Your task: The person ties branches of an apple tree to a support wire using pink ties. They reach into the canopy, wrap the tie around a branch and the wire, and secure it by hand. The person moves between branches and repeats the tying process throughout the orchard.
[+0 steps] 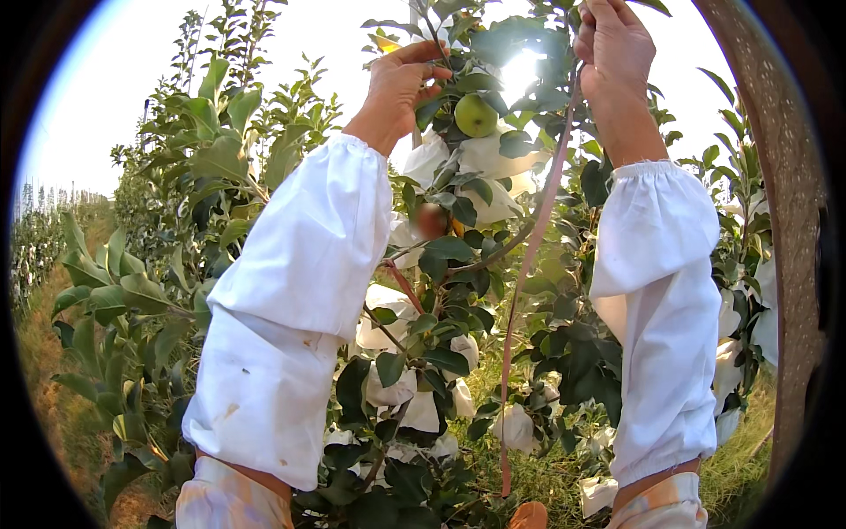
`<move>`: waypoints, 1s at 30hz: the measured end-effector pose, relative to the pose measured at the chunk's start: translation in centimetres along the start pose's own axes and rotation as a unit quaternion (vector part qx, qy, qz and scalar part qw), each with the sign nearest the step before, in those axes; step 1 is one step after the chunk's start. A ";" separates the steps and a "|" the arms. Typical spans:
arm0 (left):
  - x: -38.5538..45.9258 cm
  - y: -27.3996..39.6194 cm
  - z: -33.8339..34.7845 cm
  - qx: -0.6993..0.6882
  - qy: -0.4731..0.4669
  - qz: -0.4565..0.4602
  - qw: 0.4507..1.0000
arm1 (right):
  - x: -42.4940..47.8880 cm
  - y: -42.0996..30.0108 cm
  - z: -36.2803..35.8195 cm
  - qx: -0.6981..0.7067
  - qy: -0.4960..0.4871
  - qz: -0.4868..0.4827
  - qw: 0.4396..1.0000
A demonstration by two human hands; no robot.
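Observation:
My left hand [403, 82] is raised at the upper middle, its fingers closed around a thin leafy branch [435, 33] of an apple tree. My right hand [611, 46] is at the top right, fingers pinched on a long reddish-pink ribbon [543, 211] that hangs down between my arms nearly to the bottom. A green apple [476, 116] hangs just right of and below my left hand. White fruit bags [492, 159] cluster beneath it. Another reddish strip [404, 285] lies around a branch lower down. White sleeve covers are on both forearms.
Leafy branches [149, 284] crowd the left side. More bagged fruit [515, 426] hangs low among the leaves. A brown, speckled edge [780, 198] runs down the far right. Grass [740, 456] covers the ground, and tree rows recede at far left. Bright sun glares through the foliage.

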State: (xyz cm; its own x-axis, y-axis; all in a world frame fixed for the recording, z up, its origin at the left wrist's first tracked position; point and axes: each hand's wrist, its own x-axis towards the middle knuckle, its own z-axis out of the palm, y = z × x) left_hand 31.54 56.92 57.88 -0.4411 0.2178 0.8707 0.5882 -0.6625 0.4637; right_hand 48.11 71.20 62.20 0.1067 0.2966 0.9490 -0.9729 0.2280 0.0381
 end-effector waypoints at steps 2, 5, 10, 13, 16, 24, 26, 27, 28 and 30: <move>-0.3 0.2 0.3 0.000 -0.002 -0.007 1.000 | -1.2 2.3 2.9 -0.132 -0.030 0.012 0.991; -0.7 -0.1 0.6 -0.007 0.006 -0.012 1.000 | -1.7 10.0 3.4 -0.267 -0.122 -0.155 0.943; -0.5 -1.1 -0.9 -0.043 0.031 0.062 0.997 | -4.2 12.4 4.4 -0.370 -0.163 -0.099 0.909; 0.0 -1.2 -1.2 -0.096 0.038 0.027 0.994 | -4.0 12.3 4.0 -0.383 -0.177 -0.136 0.897; -0.2 -0.8 -1.3 -0.113 0.036 0.012 0.993 | -3.0 11.7 3.9 -0.413 -0.220 -0.186 0.864; -0.2 -0.8 -1.9 -0.082 0.017 -0.047 0.995 | -3.1 11.5 3.8 -0.402 -0.226 -0.081 0.884; -0.3 -1.1 -1.5 -0.093 0.003 -0.039 0.995 | -3.5 11.7 3.7 -0.369 -0.193 -0.057 0.907; -0.1 -0.9 -1.3 -0.096 -0.004 -0.031 0.995 | -3.6 11.9 3.9 -0.339 -0.169 -0.042 0.925; -0.1 -0.9 -1.0 -0.081 0.000 -0.022 0.996 | -3.5 12.0 4.0 -0.310 -0.144 -0.027 0.939; 0.0 -1.2 -0.8 -0.049 0.007 -0.004 0.999 | -4.3 11.9 3.9 -0.318 -0.104 -0.017 0.942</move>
State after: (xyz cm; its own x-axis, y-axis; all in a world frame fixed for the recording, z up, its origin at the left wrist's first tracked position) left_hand 30.32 57.17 57.21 -0.4560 0.2134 0.8640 0.5159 -0.7277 0.4520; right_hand 35.32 69.05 59.76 0.0282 0.1064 0.9939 -0.6424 0.7637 -0.0635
